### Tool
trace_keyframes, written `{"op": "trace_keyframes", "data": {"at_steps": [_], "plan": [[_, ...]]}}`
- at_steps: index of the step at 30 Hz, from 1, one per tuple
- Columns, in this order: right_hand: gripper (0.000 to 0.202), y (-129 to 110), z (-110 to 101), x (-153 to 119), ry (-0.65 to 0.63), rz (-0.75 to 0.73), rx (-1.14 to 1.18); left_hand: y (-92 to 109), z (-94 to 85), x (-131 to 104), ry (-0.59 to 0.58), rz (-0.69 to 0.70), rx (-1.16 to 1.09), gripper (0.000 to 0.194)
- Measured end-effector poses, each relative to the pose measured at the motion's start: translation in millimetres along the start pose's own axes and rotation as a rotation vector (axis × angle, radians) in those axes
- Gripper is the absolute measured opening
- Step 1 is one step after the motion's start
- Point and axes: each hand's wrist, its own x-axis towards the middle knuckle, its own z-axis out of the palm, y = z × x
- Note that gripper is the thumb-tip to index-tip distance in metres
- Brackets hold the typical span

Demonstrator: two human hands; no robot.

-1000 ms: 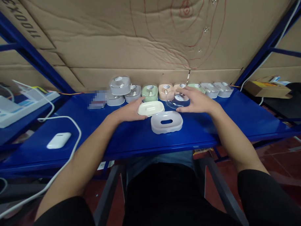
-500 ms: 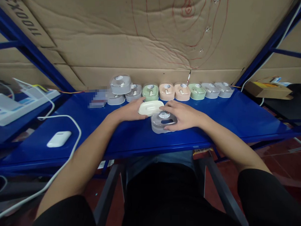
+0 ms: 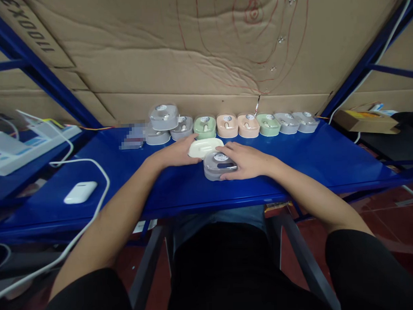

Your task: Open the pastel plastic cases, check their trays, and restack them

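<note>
Fingers of the right hand [image 3: 249,160] grasp the clear lid [image 3: 221,157]; it now covers the grey dish [image 3: 212,174] beneath them on the bench [image 3: 278,188], which was open one second earlier. Leftward, the left hand's fingers grip the cream dish [image 3: 201,148], as before. Full seating I cannot tell.

The near dish [image 3: 212,174] looks like smooth grey plastic under a clear, glossy plastic lid [image 3: 220,157], and the cream tray [image 3: 205,148] seems smooth plastic too. The blue tabletop [image 3: 180,187] shines like painted metal, while the far cardboard [image 3: 139,67] is matt and creased.
</note>
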Motion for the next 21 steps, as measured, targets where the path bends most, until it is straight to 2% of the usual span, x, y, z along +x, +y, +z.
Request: {"op": "trace_keyframes", "data": {"at_steps": [13,21], "plan": [[0.094,-18.7,-2.3,-2.5,-0.012,0.043,-0.155,-0.9,0.8,-0.1,0.051,0.015,-0.065,0.116],[0.096,-30.5,-3.7,-2.4,-0.056,0.074,-0.253,9.2,-3.0,-0.6,0.018,0.001,-0.075,0.113]]}}
